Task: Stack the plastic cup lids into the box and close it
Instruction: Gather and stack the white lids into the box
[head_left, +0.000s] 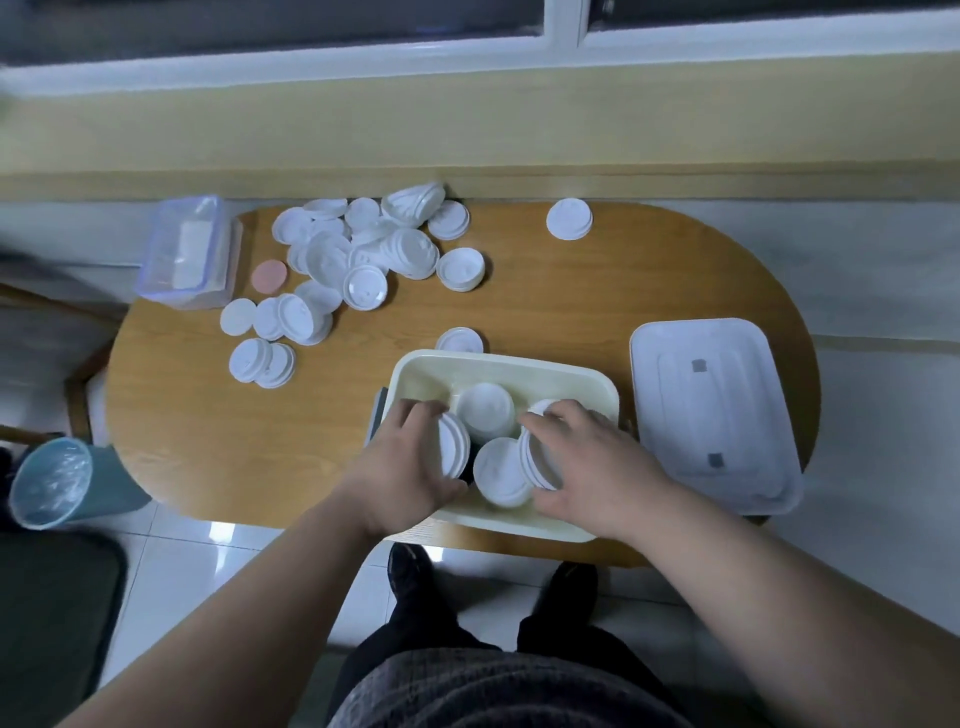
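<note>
Both hands are down inside the box (498, 359), which sits at the near edge of the desk (545, 291). The left hand (410, 462) curls round the left stack (453, 449) of lids, stood on edge by the box's left wall. The right hand (587, 462) grips the right stack (540, 457), also on edge, toward the right side. Clamping each stack between fingers and thumb probably keeps its lids pressed together while it is fitted in. They go in beside two stacks lying flat in the middle, the far stack (485, 413) and the near stack (501, 470). The job looks far from done. A big loose pile (363, 249) of lids lies well apart at the desk's far left. A stray lid (460, 340) sits just beyond the box, and a lone lid (569, 219) lies at the far right. The cover (711, 415) lies flat just right of the box, likely left there to keep the opening free for loading yet within reach for closing.
</note>
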